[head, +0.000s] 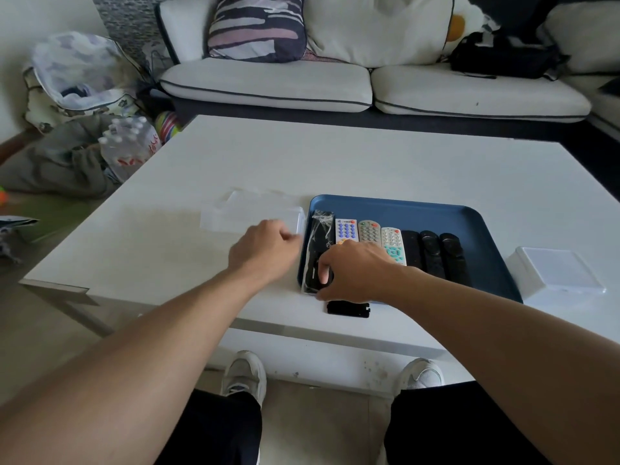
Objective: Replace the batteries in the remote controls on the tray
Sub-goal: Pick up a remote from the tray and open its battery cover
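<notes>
Wrapped black remote (318, 253) at tray (396, 206) left edge: light, stiff, its film slippery. Your right hand (352, 273) fingers curl on its near end; grip the sides. Left hand (265, 246) loosely curled beside clear box (255, 213), grip unclear.

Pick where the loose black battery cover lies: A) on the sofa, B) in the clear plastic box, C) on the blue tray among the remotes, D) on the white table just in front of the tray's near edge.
D: the black battery cover sits on the white table, just outside the blue tray, below the right hand.
</notes>
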{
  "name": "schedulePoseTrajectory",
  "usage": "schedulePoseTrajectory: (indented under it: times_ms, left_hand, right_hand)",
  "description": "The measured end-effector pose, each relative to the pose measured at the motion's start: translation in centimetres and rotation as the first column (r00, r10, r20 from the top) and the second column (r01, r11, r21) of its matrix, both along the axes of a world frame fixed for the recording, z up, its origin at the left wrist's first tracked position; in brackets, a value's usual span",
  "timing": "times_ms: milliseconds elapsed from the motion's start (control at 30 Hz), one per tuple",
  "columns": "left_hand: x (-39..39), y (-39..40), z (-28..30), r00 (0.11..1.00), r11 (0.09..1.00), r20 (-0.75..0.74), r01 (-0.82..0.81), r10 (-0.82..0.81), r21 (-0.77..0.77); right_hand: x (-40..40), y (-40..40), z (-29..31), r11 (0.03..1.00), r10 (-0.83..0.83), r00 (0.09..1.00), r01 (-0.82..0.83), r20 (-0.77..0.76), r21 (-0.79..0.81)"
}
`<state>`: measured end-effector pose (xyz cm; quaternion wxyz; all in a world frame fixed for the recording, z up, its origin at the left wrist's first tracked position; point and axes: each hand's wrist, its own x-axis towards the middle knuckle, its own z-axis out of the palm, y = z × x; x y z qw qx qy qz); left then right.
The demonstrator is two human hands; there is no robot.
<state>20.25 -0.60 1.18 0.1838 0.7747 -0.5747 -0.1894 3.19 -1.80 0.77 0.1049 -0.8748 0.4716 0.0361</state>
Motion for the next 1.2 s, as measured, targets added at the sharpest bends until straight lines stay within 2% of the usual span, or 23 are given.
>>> schedulePoseTrajectory:
  times_ms: [100,233,333,467,567,633,667,700,800,867,1000,1200]
  left_hand:
    - [0.8,-1.0,0.1,0.998,0.986,-0.029,-0.052,0.048,-0.160]
    - [3.6,-2.2,-1.2,0.998,0.996,-0.045,-0.054,0.051,-0.066]
    - [4.8,-2.4,-1.6,0.996,0.997,-0.071,-0.061,0.058,-0.038]
    - [4.9,-2.2,-1.2,0.996,0.996,-0.045,-0.075,0.072,-0.052]
    - [5.2,-1.9,-1.1,0.996,0.996,-0.035,-0.085,0.084,-0.016]
    - [5.4,-1.5,-1.0,0.995,0.995,-0.038,-0.089,0.091,0.035]
    - [5.4,-1.3,-0.9,0.994,0.994,-0.049,-0.090,0.094,0.067]
    - [5.3,-1.1,-0.8,0.994,0.991,-0.063,-0.087,0.093,0.098]
    - [5.2,-0.2,-0.7,0.986,0.977,-0.135,-0.065,0.094,0.205]
    - [5.3,0.1,-1.0,0.980,0.969,-0.177,-0.041,0.086,0.245]
    - [5.4,0.3,-1.6,0.974,0.960,-0.205,-0.034,0.094,0.276]
    - [5.5,0.3,-1.9,0.972,0.962,-0.214,-0.032,0.093,0.270]
  right_hand:
    - [-0.1,-0.5,-0.3,1.000,-0.006,1.000,0.006,0.014,0.025]
    - [-0.4,-1.0,-0.7,0.994,-0.008,1.000,0.007,0.010,0.106]
    - [-0.5,-1.6,0.0,0.969,-0.042,0.997,0.024,0.070,0.247]
    - [-1.2,-3.1,1.1,0.870,-0.254,0.935,0.109,0.249,0.482]
    - [-1.3,-4.3,1.6,0.769,-0.459,0.797,0.136,0.392,0.625]
    - [-0.6,-4.8,2.1,0.786,-0.505,0.705,0.137,0.498,0.603]
    - [0.0,-5.1,2.3,0.846,-0.465,0.699,0.169,0.544,0.507]
    - [0.6,-5.3,2.6,0.909,-0.390,0.729,0.206,0.562,0.363]
    - [3.1,-5.7,2.6,0.987,-0.126,0.877,0.157,0.465,-0.029]
    - [4.8,-5.9,2.4,0.990,0.010,0.941,0.038,0.339,-0.132]
    - [7.6,-5.9,2.1,0.987,0.153,0.983,-0.147,0.101,-0.068]
    - [10.0,-6.3,1.4,0.964,0.267,0.955,-0.267,-0.133,0.019]
